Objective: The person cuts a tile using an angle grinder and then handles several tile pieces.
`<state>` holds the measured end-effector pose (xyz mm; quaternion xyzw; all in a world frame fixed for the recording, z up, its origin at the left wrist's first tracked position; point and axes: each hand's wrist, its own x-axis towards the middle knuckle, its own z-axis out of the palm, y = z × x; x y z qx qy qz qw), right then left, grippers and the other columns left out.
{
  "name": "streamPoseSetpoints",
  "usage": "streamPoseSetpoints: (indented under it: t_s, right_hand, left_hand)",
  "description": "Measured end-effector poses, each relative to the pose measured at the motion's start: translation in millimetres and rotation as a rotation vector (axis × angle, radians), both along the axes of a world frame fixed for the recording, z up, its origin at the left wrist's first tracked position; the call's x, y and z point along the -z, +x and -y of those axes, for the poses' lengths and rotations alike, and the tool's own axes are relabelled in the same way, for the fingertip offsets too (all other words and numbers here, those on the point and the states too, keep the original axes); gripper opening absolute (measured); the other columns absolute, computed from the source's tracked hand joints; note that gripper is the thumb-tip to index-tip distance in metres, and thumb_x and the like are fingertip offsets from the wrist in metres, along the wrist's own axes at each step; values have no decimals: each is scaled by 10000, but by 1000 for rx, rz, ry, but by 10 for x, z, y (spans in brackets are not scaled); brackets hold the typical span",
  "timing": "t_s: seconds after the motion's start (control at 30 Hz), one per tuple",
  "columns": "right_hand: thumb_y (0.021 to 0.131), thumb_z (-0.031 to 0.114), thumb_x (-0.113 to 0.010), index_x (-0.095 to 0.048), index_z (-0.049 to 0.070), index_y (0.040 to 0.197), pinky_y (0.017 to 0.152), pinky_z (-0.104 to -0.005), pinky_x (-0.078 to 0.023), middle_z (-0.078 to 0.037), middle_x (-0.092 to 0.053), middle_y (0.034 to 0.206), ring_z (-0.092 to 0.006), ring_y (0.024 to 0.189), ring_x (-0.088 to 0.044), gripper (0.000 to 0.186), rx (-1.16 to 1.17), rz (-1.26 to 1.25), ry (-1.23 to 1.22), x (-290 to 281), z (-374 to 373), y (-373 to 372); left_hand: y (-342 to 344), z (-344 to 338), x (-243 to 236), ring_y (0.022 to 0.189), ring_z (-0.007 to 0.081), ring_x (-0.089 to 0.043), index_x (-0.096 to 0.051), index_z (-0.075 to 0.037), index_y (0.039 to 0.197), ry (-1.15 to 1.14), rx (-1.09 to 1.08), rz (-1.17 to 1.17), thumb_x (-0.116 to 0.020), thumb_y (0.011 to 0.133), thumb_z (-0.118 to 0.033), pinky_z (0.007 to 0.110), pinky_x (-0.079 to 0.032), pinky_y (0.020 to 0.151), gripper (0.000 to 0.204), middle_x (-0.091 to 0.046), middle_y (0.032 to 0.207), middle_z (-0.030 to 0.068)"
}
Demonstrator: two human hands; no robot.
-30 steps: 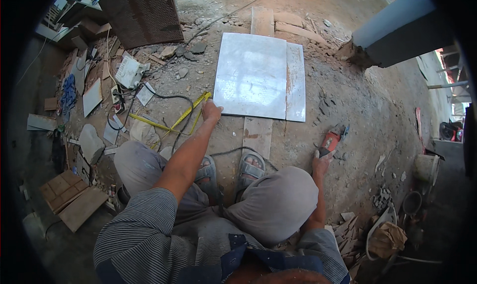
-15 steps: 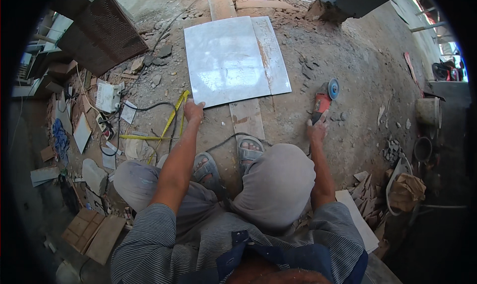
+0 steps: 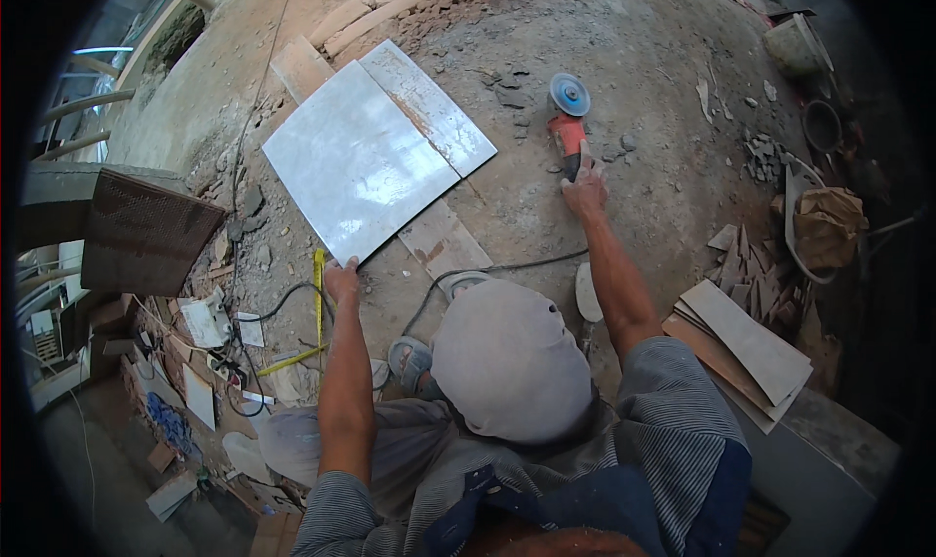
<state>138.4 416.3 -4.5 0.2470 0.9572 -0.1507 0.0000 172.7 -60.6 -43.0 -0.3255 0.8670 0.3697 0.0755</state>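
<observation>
My left hand (image 3: 341, 279) grips the near corner of a glossy pale tile (image 3: 361, 157), the thumb at its top edge; the fingers below are partly hidden. Another tile piece (image 3: 434, 108) with a rough brown-stained strip lies along its far right side. Both rest over a narrow plank (image 3: 447, 237) on the dusty ground. To the right, my right hand (image 3: 585, 188) is closed around the dark handle of a red angle grinder (image 3: 565, 133). Its blue disc (image 3: 569, 95) points away from me and is apart from the tiles. Whether the disc spins I cannot tell.
A black cable (image 3: 526, 264) runs across the ground near my feet. A yellow folding rule (image 3: 319, 298) lies beside my left hand. At right are stacked tile offcuts (image 3: 746, 347), broken shards (image 3: 746, 279) and a bucket (image 3: 795, 48). Rubble and a brown panel (image 3: 146, 230) are at left.
The view has turned, so the tile appears rotated and farther left. The grinder's disc now shows more of its face. My left hand stays at the tile's corner.
</observation>
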Motion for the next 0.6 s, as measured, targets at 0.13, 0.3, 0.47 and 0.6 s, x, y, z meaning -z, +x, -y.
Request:
streamPoseSetpoints:
  t_s: [0.13, 0.3, 0.47, 0.6]
  right_hand:
    - [696, 198, -714, -217, 177, 1481, 975, -510, -405, -265, -428, 1309, -457, 1178, -454, 929, 1, -63, -195, -19, 21, -53]
    - [688, 194, -710, -207, 156, 1487, 1007, -474, -392, -259, -430, 1321, -434, 1215, -430, 945, 6, -58, -241, -17, -14, -51]
    - [684, 206, -713, -215, 122, 1485, 1027, -460, -376, -265, -433, 1322, -428, 1223, -422, 946, 6, -70, -257, 3, -131, -21]
    - [685, 211, -712, -209, 98, 1483, 1023, -463, -378, -267, -432, 1328, -429, 1220, -424, 950, -51, -122, -260, 75, -199, -28]
  left_hand:
    - [22, 181, 97, 889, 286, -673, -637, 66, 1029, -129, -18, 12, -768, 762, -157, 344, -489, 821, 373, -698, 980, 184]
    - [12, 267, 146, 895, 292, -668, -632, 64, 1038, -48, -1, 30, -771, 759, -169, 350, -488, 822, 389, -692, 993, 186]
    - [12, 162, 190, 898, 289, -669, -623, 72, 1052, -45, -7, 23, -763, 769, -168, 347, -488, 821, 397, -693, 997, 185]
    - [10, 217, 263, 902, 282, -669, -623, 72, 1055, -49, -3, 2, -760, 771, -170, 354, -491, 816, 398, -693, 994, 186]
